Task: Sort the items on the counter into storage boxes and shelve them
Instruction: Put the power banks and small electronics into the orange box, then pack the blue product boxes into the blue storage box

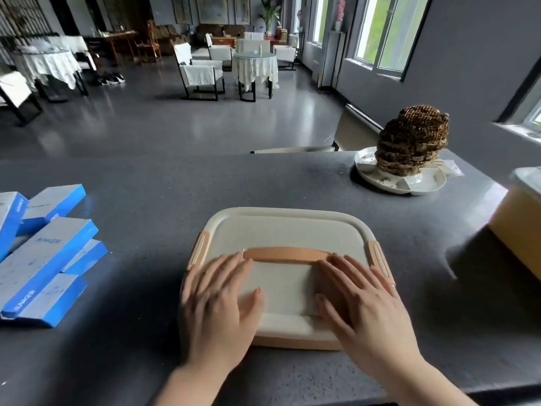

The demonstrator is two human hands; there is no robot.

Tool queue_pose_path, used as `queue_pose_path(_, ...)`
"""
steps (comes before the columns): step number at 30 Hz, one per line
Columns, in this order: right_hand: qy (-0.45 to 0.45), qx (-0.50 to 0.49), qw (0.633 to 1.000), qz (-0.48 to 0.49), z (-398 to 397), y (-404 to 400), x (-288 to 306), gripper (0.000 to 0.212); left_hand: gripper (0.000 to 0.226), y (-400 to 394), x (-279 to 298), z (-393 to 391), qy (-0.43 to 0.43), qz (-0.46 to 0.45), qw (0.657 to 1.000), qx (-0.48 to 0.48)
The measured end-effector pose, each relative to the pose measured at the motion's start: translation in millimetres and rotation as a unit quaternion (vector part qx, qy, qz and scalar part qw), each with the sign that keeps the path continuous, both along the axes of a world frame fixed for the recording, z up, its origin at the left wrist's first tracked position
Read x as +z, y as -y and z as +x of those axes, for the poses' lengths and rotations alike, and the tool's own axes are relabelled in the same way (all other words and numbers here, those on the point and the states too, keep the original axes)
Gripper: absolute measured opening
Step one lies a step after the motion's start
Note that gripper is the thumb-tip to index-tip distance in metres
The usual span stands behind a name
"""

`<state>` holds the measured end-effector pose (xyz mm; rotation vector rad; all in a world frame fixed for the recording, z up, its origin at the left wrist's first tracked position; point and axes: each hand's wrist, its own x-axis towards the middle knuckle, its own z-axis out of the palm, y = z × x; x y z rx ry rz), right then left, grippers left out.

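Note:
A cream storage box (281, 230) with its lid on sits on the dark counter (146, 194) right in front of me. The lid has an orange handle (285, 255) lying flat across it and orange clasps at both sides. My left hand (218, 306) lies flat on the lid's near left part, fingers straight. My right hand (360, 303) lies flat on the near right part, fingertips beside the handle's right end. A heap of several blue and white flat cartons (44, 250) lies at the counter's left.
A white divided plate (409, 181) bearing a brown honeycomb-like stack (412, 143) stands at the back right. A second box with an orange body (521, 224) sits at the right edge. Beyond the counter lies a room with tables and chairs.

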<state>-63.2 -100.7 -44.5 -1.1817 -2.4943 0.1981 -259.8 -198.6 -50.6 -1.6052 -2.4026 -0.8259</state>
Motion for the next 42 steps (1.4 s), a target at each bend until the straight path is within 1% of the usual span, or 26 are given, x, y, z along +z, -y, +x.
queue_pose_path(3, -0.019, -0.022, 1.000, 0.008, -0.8, -1.1, -1.5, 0.057, 0.053, -5.9, 0.3, -6.8, -0.005, -0.008, 1.000, 0.006)
queue_pose_path(9, -0.034, -0.022, 0.999, 0.037, -16.7, -27.8, -7.4, 0.058, 0.053, -31.9, 1.3, -22.3, -0.011, -0.016, 1.000, 0.009)
queue_pose_path(14, -0.052, -0.014, 0.996, 0.067, -46.6, -83.8, -7.8, 0.054, 0.060, -77.9, 2.7, -46.5, -0.011, -0.031, 0.999, 0.028)
queue_pose_path(17, -0.065, -0.008, 0.995, 0.081, -71.8, -123.4, -8.0, 0.045, 0.066, -113.0, 4.2, -69.1, -0.017, -0.031, 0.999, 0.033)
queue_pose_path(19, -0.069, -0.001, 0.994, 0.085, -88.3, -149.7, -8.6, 0.040, 0.069, -136.3, 4.6, -83.7, -0.030, -0.047, 0.998, 0.037)
queue_pose_path(22, -0.059, -0.002, 0.995, 0.075, -113.3, -188.7, -8.9, 0.042, 0.071, -173.1, 3.1, -108.7, -0.044, -0.077, 0.995, 0.040)
queue_pose_path(26, -0.042, 0.004, 0.997, 0.071, -140.3, -238.5, -7.1, 0.051, 0.075, -220.2, 2.0, -133.1, -0.053, -0.087, 0.993, 0.054)
queue_pose_path(29, -0.018, 0.008, 0.998, 0.063, -157.4, -275.7, -5.6, 0.057, 0.071, -255.3, 0.1, -146.7, -0.055, -0.098, 0.992, 0.066)
queue_pose_path(35, 0.026, 0.009, 0.997, 0.073, -187.0, -337.7, -6.9, 0.050, 0.069, -315.7, -1.0, -170.1, -0.042, -0.098, 0.991, 0.080)
queue_pose_path(38, 0.042, -0.020, 0.996, 0.077, -192.4, -352.5, -10.0, 0.047, 0.068, -333.0, 0.4, -171.7, -0.037, -0.095, 0.991, 0.091)
queue_pose_path(42, 0.053, -0.076, 0.993, 0.070, -196.4, -344.5, -14.1, 0.045, 0.068, -334.1, 1.4, -174.5, -0.032, -0.097, 0.991, 0.083)
